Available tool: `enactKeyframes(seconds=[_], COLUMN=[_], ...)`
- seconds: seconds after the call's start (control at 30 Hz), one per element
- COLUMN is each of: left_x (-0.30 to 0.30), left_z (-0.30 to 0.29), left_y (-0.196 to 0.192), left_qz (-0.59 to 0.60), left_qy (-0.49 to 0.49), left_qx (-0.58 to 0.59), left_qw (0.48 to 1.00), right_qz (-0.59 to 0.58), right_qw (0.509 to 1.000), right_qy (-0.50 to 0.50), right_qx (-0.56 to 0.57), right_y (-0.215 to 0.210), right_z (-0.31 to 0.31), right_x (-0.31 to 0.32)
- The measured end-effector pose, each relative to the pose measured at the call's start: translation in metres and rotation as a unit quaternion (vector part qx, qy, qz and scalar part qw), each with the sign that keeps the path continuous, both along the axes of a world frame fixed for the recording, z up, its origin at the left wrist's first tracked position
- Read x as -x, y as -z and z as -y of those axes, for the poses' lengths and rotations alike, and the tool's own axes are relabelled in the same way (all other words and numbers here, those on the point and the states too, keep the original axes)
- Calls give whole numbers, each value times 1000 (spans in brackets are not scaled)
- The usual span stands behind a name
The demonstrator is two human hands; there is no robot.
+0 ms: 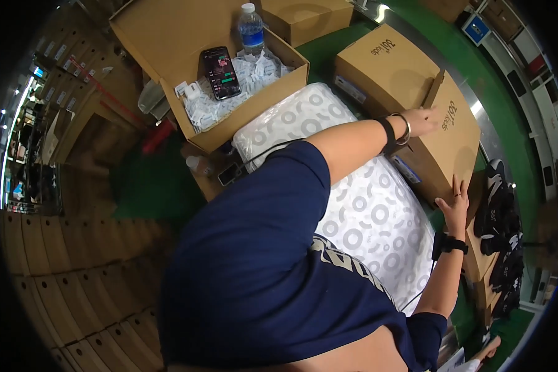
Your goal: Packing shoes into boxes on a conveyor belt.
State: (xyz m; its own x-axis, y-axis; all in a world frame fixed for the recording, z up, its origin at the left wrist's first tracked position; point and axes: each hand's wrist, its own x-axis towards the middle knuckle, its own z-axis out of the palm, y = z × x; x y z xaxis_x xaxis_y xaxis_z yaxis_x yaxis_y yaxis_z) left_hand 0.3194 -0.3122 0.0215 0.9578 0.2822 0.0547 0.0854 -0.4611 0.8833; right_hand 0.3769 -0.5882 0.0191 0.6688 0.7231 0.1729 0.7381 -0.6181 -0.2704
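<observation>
A brown shoebox (447,139) with a label on its side stands on the right, over the edge of a stack of white wrapping paper (369,214) printed with grey rings. My left hand (423,121), with a bracelet and a dark band at the wrist, lies on the box's top near its far end, fingers stretched out and slightly blurred. A narrow cardboard flap (436,88) sticks up just beyond it. Against the near end of the same box rests my right hand (456,201), fingers spread and thumb apart; it wears a ring and a black wristband.
Another shoebox (384,65) stands behind. At the far left, an open carton (254,115) contains small white packets (208,111), a phone (220,73) and a water bottle (251,31). Black shoes (496,211) line the right side. Stacked boxes (74,248) fill the left. Another person's hand (491,348) shows lower right.
</observation>
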Motion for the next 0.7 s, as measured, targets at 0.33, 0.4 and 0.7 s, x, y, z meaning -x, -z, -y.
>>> enactKeyframes(seconds=[0.33,0.4,0.7], left_x=[26,32,-4], left_z=[18,4,15], left_y=[-25,-4,17], left_qz=[12,12,-57], left_qy=[82,57,28], left_qx=[-437,-544,-539], left_qw=[895,837,840], right_qz=[-65,157,88], right_qw=[961,948,971], right_qy=[103,110,174], right_qx=[-247,-254,-140], right_y=[-1,-22,-60], right_z=[22,37,112], right_x=[-8,-12,-86])
